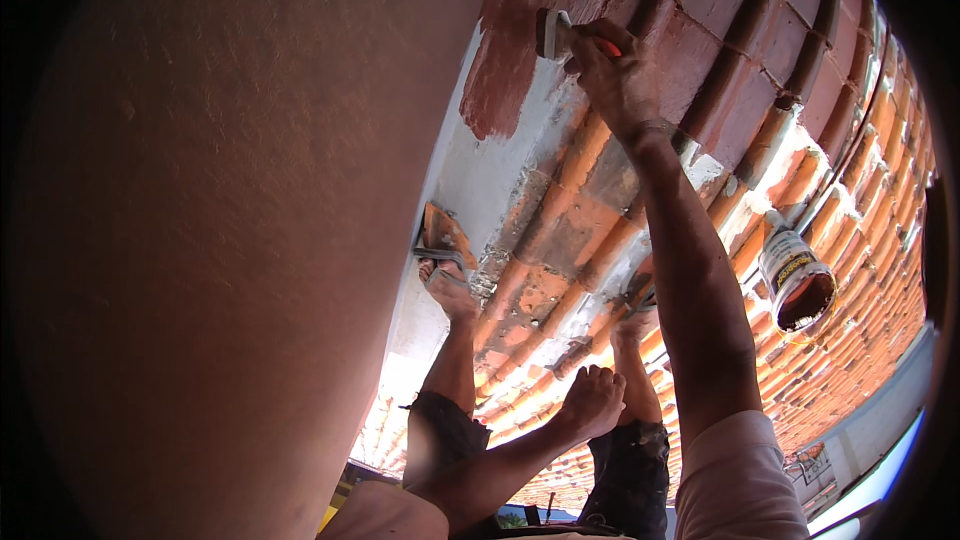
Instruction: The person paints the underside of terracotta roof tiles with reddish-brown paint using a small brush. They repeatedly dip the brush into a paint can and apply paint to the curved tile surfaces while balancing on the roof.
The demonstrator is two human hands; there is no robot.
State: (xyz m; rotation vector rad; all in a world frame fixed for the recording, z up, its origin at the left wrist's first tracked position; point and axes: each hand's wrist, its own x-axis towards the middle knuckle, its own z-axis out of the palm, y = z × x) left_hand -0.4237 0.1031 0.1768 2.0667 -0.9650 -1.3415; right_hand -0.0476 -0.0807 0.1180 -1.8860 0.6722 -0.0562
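Note:
My right hand (pixel 615 80) is closed around the orange-red handle of a wide paintbrush (pixel 553 34). The brush's dark bristles are at a patch of dark red paint (pixel 500 85), which covers part of a pale grey strip along the wall. Lower down, my left hand (pixel 595 400) is held in front of my legs with its fingers curled into a fist, and nothing shows in it. A white bucket (pixel 795 280) with reddish paint inside stands tilted on the tiles to the right of my right forearm.
A large reddish-brown wall (pixel 230 220) fills the left side. Upper roof tiles (pixel 725 15) are coated dark red; lower tiles (pixel 560 290) are bare orange with white and grey patches. My sandalled left foot (pixel 447 275) is on the strip beside the wall; the roof's edge curves at lower right.

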